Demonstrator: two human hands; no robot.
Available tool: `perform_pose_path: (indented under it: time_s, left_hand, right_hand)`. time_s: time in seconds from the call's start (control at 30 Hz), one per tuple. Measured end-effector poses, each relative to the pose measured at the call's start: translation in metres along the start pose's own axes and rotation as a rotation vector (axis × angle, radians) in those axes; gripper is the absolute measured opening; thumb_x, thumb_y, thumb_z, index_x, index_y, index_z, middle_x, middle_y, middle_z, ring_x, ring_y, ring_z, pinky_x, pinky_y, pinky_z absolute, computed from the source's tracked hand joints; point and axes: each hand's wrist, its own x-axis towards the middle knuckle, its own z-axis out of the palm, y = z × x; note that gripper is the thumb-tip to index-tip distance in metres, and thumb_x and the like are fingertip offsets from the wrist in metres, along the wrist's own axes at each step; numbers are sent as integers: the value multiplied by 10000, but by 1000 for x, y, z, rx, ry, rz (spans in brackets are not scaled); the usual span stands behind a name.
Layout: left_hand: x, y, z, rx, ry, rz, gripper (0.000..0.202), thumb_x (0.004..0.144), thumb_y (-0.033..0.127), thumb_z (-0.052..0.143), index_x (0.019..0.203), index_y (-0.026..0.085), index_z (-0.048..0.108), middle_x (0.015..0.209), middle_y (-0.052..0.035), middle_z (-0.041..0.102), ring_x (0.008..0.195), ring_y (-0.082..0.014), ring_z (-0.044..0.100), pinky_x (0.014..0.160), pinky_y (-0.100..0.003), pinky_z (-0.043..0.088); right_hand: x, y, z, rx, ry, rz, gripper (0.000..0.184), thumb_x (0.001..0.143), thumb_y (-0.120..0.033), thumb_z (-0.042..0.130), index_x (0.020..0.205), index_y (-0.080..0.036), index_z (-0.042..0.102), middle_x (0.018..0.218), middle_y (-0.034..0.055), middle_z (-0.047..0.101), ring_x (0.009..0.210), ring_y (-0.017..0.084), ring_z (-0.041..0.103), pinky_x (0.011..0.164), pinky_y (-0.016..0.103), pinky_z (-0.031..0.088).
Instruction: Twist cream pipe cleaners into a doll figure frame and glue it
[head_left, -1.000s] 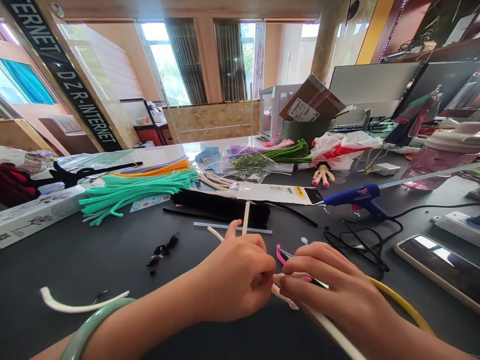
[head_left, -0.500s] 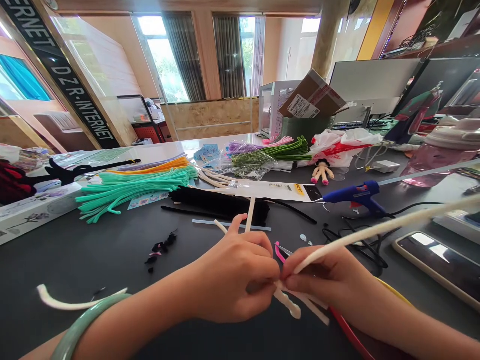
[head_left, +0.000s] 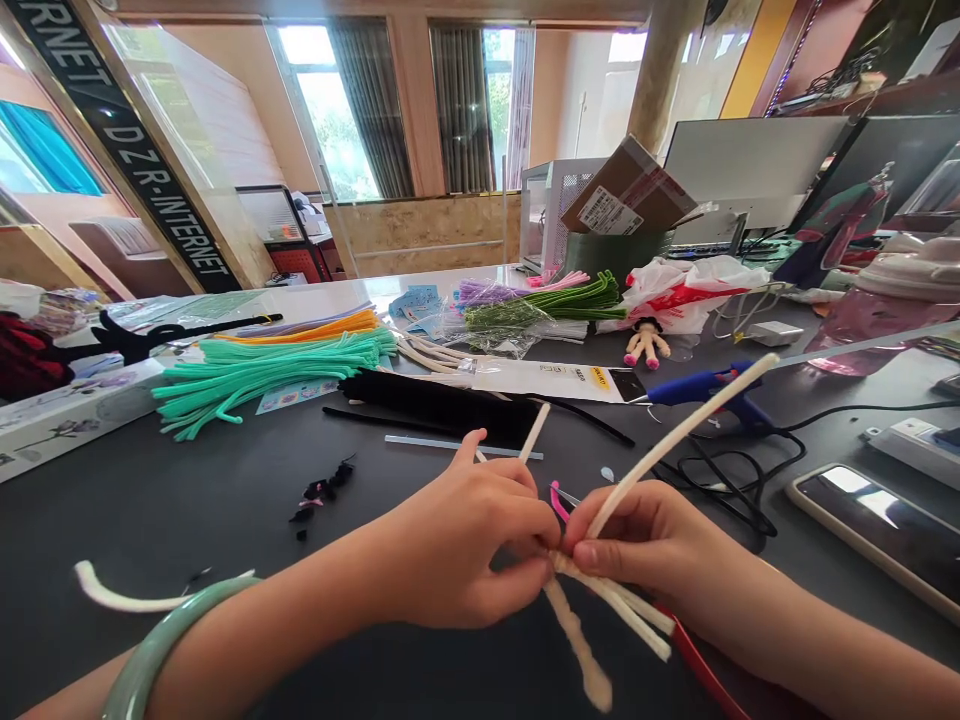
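Low over the dark table, my left hand (head_left: 472, 545) and my right hand (head_left: 645, 545) meet, both pinched on a bundle of cream pipe cleaners (head_left: 600, 600). The left hand, with a jade bangle (head_left: 161, 640) on its wrist, grips the bundle where a short end (head_left: 534, 432) sticks up behind its fingers. From the right hand's pinch one long cream pipe cleaner (head_left: 679, 435) slants up to the right. Twisted ends hang below both hands toward me. Pink-handled scissors (head_left: 559, 500) lie just behind the hands.
Bundles of teal (head_left: 270, 375), black (head_left: 442, 405), orange and green pipe cleaners lie behind. A blue glue gun (head_left: 709, 390) with a black cord sits at right, a phone (head_left: 877, 530) nearer the right edge. A loose cream piece (head_left: 120, 598) lies at left. A small doll (head_left: 646, 345) and monitors stand farther back.
The long cream pipe cleaner swung from lying low at my right to slanting up over the glue gun. The twisted ends now hang lower beneath my hands.
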Motion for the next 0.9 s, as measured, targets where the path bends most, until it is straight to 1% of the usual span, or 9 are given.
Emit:
perform_pose_path:
  time_s: [0.13,0.3,0.43,0.53,0.63,0.7,0.77,0.83,0.9]
  left_hand:
    - [0,0,-1,-68,-22,-9,64,844,169,576,805,187,623,754,25,681,977,-165,588,1057,-653,36]
    - [1,0,-3,-37,-23,8,92,842,120,573,785,170,626,746,15,658,970,-169,589,1049,-664,48]
    - [0,3,-3,-10,-27,21,116,839,110,566,766,169,635,740,13,661,968,-180,584,1038,-678,32]
    - [0,3,-2,-54,-32,29,121,830,96,577,780,180,648,752,16,669,973,-171,574,1056,-649,26]
    - [1,2,-1,-124,-16,40,142,819,81,587,788,199,659,780,23,680,982,-161,565,1086,-583,43]
    - [2,1,0,-165,22,57,147,807,76,599,756,199,662,757,24,682,976,-165,562,1093,-528,105]
    - [3,0,2,-221,82,87,145,787,74,619,709,187,664,709,17,676,946,-172,560,1059,-460,226]
    - [4,-1,5,-307,146,114,146,771,72,630,672,172,670,664,3,661,905,-175,554,974,-387,341]
    - [4,-1,8,-426,212,92,134,761,88,635,661,164,682,627,-12,632,871,-179,541,855,-329,419]
  right_hand:
    - [1,1,0,-69,-17,-50,95,650,-241,786,659,-167,727,606,-31,636,582,69,520,602,183,417]
    - [1,1,-3,-153,-42,-82,28,668,-180,757,662,-179,729,609,-34,643,572,73,522,591,183,430]
    - [0,-2,-2,-181,-51,-129,85,665,-110,732,648,-193,726,602,-36,660,576,82,554,595,181,458]
    - [-2,-4,0,-165,-60,-158,126,650,-77,736,646,-203,724,618,-35,677,606,95,596,614,183,483]
    - [-2,-4,1,-123,-72,-185,137,622,-79,768,639,-207,724,618,-29,680,628,109,617,619,190,498]
    - [-1,-3,1,-99,-60,-230,120,617,-103,785,630,-203,721,612,-26,670,623,113,613,619,201,502]
    - [0,-2,3,-72,-36,-265,98,623,-142,795,631,-200,717,607,-27,653,609,110,603,611,207,500]
    - [2,-1,4,-38,-5,-275,96,620,-175,805,636,-195,712,609,-30,640,592,102,592,586,203,489]
    - [3,0,5,-6,36,-258,107,615,-201,810,636,-187,706,609,-26,638,574,98,579,553,197,471]
